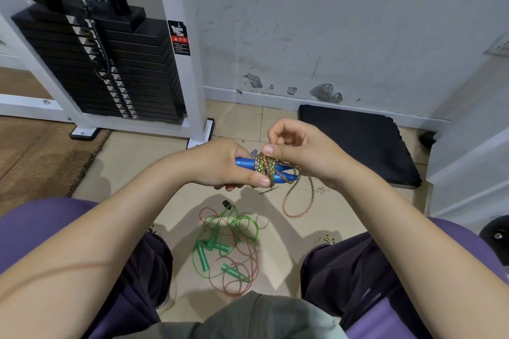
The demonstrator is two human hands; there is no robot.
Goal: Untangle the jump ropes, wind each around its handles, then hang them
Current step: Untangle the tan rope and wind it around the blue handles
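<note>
My left hand grips a pair of blue handles held side by side, thumb pressing the wound turns. A multicoloured braided rope is wrapped several times around them. My right hand pinches this rope just above the handles, and a loose loop of it hangs below. On the floor between my knees lies a tangle of green rope and thin pink rope with several green handles.
A black weight stack in a white frame stands at the back left. A black foam mat lies by the scuffed wall at the right. I sit on a purple bench, knees apart over the tiled floor.
</note>
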